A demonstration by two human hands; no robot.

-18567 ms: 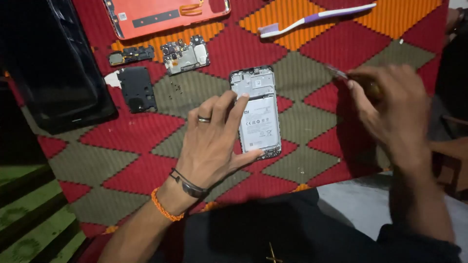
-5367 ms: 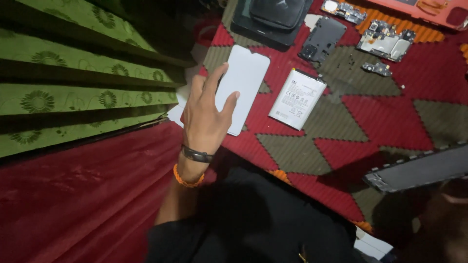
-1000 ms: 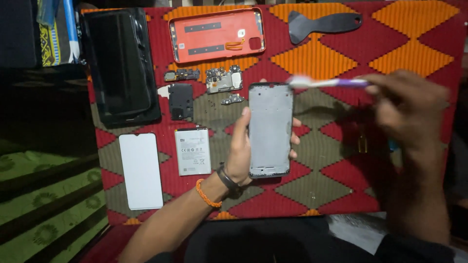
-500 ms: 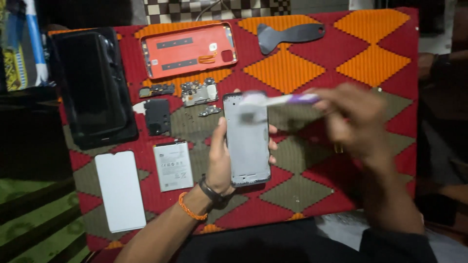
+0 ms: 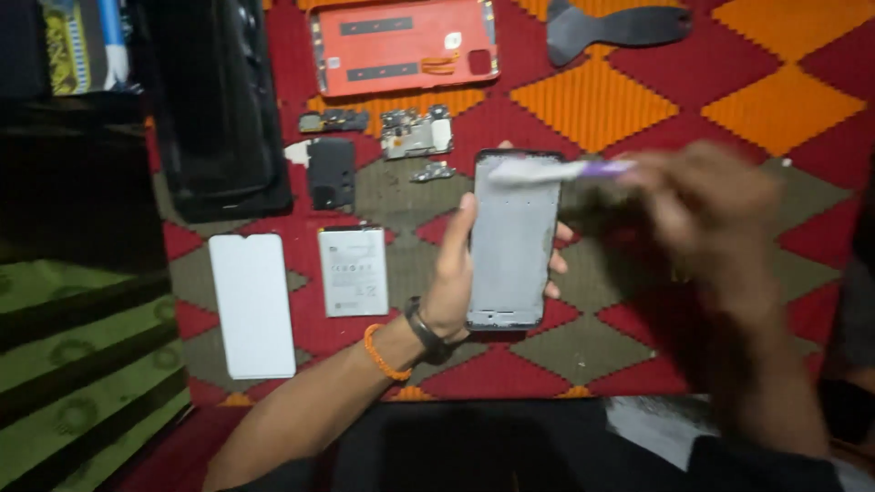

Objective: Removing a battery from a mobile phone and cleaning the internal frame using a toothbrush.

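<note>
Phone frame (image 5: 513,241), grey, bare inner face up, sits at centre of frame. Long axis runs top to bottom of the picture, nearly upright, lower end toward the person.

Left hand (image 5: 456,287) comes in from lower left and clasps the frame along its left edge; thumb lies on the left rim, fingertips show past the right rim. Closed around the frame, holding it above the patterned cloth (image 5: 784,100).

Toothbrush (image 5: 556,169), white head with purple handle, lies crosswise to the frame's long axis, bristle head over the frame's top end. Right hand (image 5: 706,205) enters from the right of frame, blurred; curled on the brush handle, finger detail not readable.

Relation: brush head at the frame's upper end, right hand to the right of it, left hand below and left.

Left of the frame: battery (image 5: 353,271), white panel (image 5: 252,303). Upper centre: orange back cover (image 5: 406,43), small boards (image 5: 415,133).
</note>
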